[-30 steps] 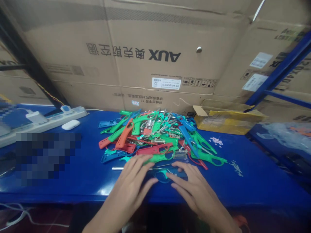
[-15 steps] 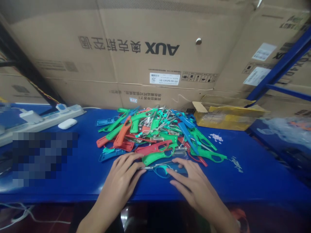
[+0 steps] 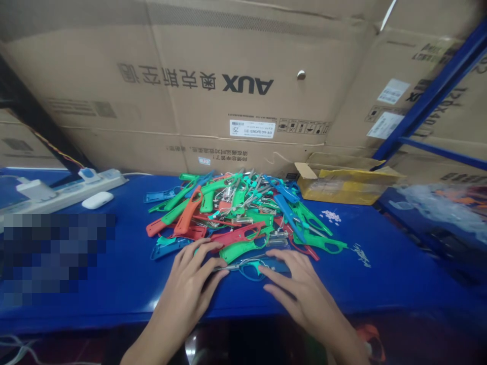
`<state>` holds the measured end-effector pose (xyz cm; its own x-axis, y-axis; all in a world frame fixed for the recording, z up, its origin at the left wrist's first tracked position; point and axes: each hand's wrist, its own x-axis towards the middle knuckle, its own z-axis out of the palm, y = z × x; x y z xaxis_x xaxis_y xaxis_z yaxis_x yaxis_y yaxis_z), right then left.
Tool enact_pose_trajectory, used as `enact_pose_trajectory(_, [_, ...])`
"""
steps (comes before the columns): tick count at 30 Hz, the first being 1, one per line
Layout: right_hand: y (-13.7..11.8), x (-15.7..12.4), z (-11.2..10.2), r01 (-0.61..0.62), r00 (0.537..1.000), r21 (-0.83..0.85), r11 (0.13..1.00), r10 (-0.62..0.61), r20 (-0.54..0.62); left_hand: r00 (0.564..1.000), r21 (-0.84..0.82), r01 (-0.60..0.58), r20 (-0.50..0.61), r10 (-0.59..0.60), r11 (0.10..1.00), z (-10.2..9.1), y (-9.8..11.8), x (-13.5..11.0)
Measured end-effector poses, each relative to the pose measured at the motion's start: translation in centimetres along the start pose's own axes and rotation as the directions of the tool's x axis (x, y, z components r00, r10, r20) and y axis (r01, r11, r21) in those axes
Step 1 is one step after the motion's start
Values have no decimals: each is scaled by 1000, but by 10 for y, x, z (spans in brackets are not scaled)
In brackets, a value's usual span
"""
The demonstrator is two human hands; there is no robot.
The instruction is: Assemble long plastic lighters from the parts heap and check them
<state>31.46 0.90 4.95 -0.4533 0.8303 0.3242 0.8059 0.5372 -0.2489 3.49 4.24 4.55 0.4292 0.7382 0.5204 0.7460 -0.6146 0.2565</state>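
Observation:
A pile of green, red and blue plastic handle parts (image 3: 243, 213) with metal clips lies on the blue table (image 3: 380, 284). At its near edge rests a blue part with a teal loop and a thin metal rod (image 3: 253, 266). My left hand (image 3: 194, 279) lies flat on the table with fingers spread, its fingertips at the rod's left end. My right hand (image 3: 300, 289) also lies flat with fingers stretched out, fingertips touching the part's right end. Neither hand grips anything.
Large cardboard boxes (image 3: 213, 86) wall off the back. An open yellow-lined box (image 3: 346, 185) sits at the back right, small white bits (image 3: 332, 216) near it. A power strip (image 3: 64, 190) and a white earbud case (image 3: 97, 200) lie at the left. Blue shelf posts (image 3: 429, 96) rise on the right.
My left hand slid left and back off the blue part, uncovering the metal rod. The right hand stayed at the part's right end. The view shifted slightly.

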Motion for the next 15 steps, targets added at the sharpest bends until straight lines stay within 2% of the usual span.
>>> enact_pose_trajectory(4, [0, 0, -2, 31, 999, -44, 999, -32, -35, 1000, 0, -15, -4, 15, 1000, -1, 2, -2])
enact_pose_trajectory(10, [0, 1, 1, 76, 994, -22, 997, -78, -72, 1000, -9, -22, 8, 22, 1000, -2, 5, -4])
enact_pose_trajectory(12, [-3, -2, -5, 68, 990, 22, 997, -65, -127, 1000, -1, -18, -6, 18, 1000, -2, 4, -5])
enact_pose_trajectory(15, [-13, -17, -28, -1, 955, 117, 993, 36, -295, 999, 8, -25, -30, 25, 1000, -2, 3, -7])
